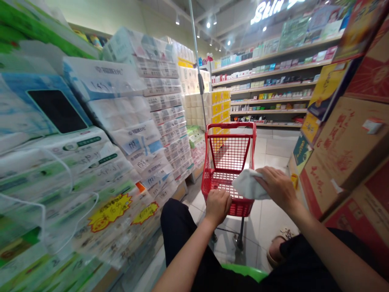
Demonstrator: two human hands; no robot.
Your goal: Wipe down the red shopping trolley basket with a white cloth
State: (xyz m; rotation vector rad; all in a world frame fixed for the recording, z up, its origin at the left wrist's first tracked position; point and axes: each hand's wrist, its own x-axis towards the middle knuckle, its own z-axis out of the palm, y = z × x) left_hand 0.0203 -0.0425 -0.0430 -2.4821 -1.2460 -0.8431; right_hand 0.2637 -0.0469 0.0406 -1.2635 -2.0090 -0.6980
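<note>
A shop aisle with a pale tiled floor (270, 148) runs ahead, walled at nine o'clock by stacked packs of tissue paper (142, 134) bearing yellow price tags, at three o'clock by cardboard boxes (340, 154), and closed at twelve o'clock by long shelves (270, 87) of small goods. In the middle stands a small red shopping cart (229, 162) with a thin metal pole (197, 69) rising from it. The left hand (217, 206) is curled tight into a fist on the cart's near rim. The right hand (278, 187), fingers laid flat and together, presses a white cloth (249, 184) onto the rim at the cart's near right corner, about four o'clock from the basket's centre. The person's dark-trousered knees show below.
</note>
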